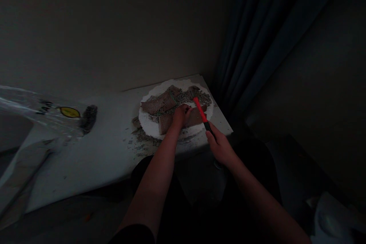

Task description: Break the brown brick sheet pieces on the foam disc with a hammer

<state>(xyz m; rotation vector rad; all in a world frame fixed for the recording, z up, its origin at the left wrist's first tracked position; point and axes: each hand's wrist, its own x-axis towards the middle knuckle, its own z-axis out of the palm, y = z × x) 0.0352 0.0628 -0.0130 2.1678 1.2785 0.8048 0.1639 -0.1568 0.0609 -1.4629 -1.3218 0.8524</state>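
Here's the white table (108, 137), and on it the round white mat (148, 124)! Near its front lies the flat brown slab (166, 125), directly under the left hand (181, 115), fingers curled at its far edge; whether they pinch, I can't tell. The red-handled tool (200, 108) slants above the slab's right side, its black grip wrapped by the right hand's (219, 143) closed fingers, dark head at the grey crumbs (187, 97)!

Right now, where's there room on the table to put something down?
Mostly on the white table between the plastic bag and the crumbs; a narrow strip lies right of the round mat. The mat is crowded: brown pieces, grit, left hand, red-handled tool.
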